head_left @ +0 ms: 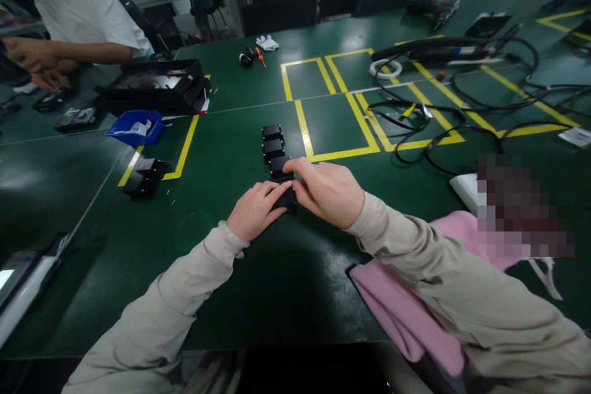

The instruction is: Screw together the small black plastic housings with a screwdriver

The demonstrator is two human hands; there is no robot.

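In the head view, a row of small black box-shaped parts runs away from me on the green table, with small shiny bits at their ends. My left hand (255, 208) lies over the nearest black box (287, 199), its fingers and thumb gripping it against the table. My right hand (331, 192) is closed at that box's right end, index finger bent over toward the third black box (279, 166). Whatever the right fingertips pinch is hidden. Beyond lie the second black box (273, 149) and the farthest black box (271, 131).
More black parts (144, 180) lie to the left, near a blue tray (137, 127) and a black case (152, 87). Black cables (429, 129) spread over the right side. Pink cloth (406, 308) lies beneath my right forearm. A person in white (87, 12) sits at far left.
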